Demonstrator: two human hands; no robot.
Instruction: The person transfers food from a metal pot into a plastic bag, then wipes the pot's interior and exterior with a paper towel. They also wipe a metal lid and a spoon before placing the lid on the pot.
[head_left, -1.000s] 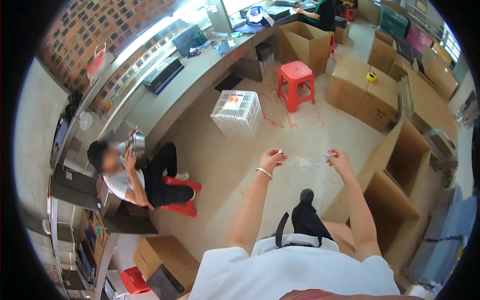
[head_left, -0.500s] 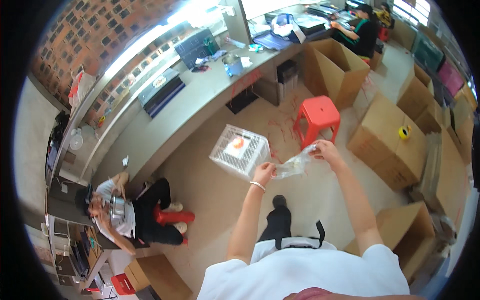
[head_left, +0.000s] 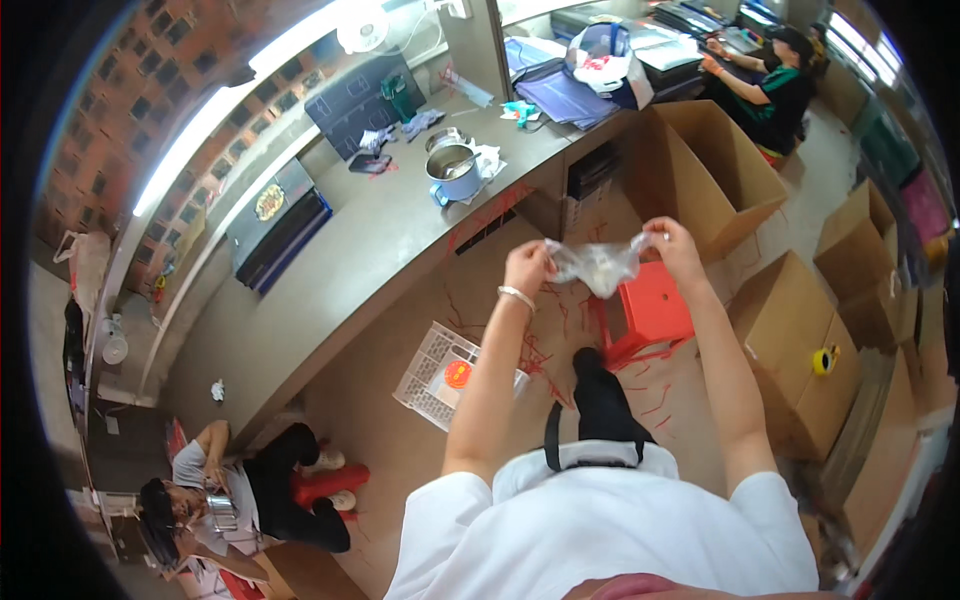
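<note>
clear plastic bag [head_left: 598,264], stretched between both hands

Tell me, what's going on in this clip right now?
A standing person holds a crumpled clear plastic bag stretched between the left hand and the right hand, out in front, above a red plastic stool. Open brown cardboard boxes stand around. Another person sits on the floor holding a metal pot.

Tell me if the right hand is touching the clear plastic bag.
Touching. The head view shows the right hand pinching one top corner of the clear plastic bag, while the left hand grips the other corner.
</note>
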